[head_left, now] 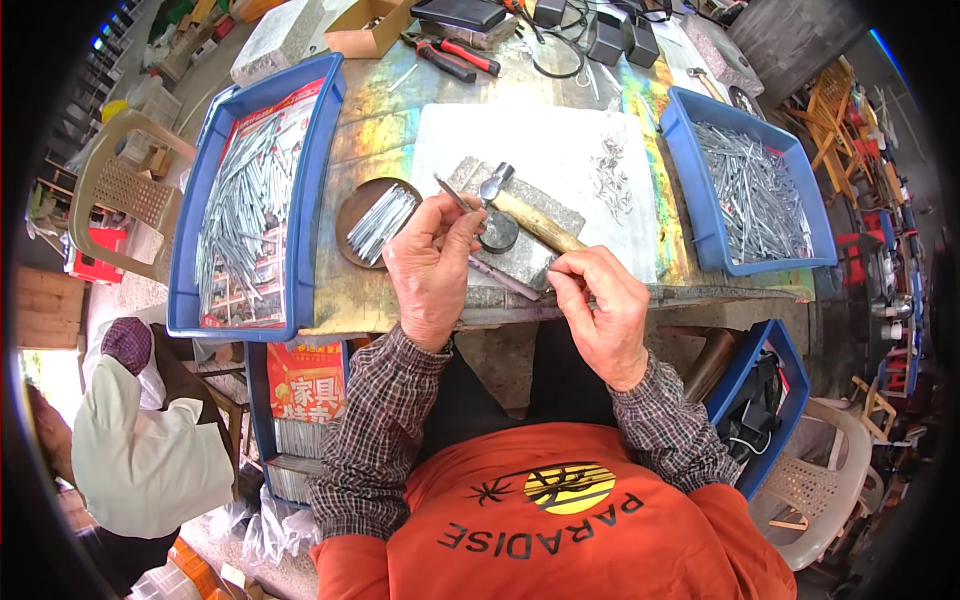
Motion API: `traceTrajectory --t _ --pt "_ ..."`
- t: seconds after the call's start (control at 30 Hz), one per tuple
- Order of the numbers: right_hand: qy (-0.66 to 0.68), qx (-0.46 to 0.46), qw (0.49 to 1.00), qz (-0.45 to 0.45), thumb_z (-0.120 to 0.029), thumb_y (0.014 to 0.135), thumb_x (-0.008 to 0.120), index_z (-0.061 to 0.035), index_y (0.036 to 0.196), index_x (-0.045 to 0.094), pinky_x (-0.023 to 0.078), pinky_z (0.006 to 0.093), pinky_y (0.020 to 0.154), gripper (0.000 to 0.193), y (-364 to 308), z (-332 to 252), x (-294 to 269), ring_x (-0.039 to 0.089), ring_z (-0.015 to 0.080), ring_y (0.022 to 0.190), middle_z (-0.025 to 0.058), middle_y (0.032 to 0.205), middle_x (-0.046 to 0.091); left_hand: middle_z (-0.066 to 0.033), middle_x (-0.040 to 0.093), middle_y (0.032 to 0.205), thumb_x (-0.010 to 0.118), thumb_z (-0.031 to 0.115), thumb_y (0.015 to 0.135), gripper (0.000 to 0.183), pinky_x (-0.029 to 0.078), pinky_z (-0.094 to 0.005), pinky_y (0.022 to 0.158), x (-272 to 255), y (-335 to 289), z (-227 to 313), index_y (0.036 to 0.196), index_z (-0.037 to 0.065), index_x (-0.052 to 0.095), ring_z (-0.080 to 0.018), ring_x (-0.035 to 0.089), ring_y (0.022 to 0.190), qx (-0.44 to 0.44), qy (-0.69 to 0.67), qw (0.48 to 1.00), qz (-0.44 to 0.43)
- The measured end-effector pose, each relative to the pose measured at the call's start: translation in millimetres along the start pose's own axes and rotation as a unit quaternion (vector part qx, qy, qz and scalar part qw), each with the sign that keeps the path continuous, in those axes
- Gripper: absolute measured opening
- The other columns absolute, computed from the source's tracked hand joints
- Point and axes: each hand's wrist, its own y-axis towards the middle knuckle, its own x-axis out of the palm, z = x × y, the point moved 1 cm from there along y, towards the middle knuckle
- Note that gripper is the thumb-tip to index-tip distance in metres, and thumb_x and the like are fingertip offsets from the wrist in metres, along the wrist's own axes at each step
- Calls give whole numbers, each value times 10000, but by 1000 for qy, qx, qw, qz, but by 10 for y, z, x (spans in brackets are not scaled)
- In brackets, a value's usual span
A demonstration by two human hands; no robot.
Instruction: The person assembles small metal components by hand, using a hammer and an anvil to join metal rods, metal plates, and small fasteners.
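The left hand pinches a thin metal rod between thumb and fingertips, its tip raised over the stone block at the table's near edge. The right hand has its fingers closed on a second thin rod lying across the block's front. A hammer rests on the block between them. A round dish of rods sits just left, with blue trays of rods on either side.

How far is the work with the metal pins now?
Done, apparently: the right blue tray holds many pins. In hand: left hand and right hand each pinch one thin metal piece above the stone block, hammer resting there. Left: the full left blue tray and small dish.
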Motion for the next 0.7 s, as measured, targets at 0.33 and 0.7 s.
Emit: traceTrajectory --t 0.33,0.7 --pt "13 -2 1000 -19 45 773 665 0 896 610 451 290 522 142 99 0 -14 581 191 596 96 756 586 -63 645 777 653 -22 823 117 481 -245 599 -18 -4 -28 939 -15 642 -118 597 652 94 134 986 -18" --pt "34 -91 991 -96 -28 779 687 -7 993 606 478 331 561 229 657 -219 211 604 256 640 119 785 608 -140 632 793 652 -48 731 243 488 -371 635 53 -65 59 956 44 645 -308 619 732 195 219 956 0"
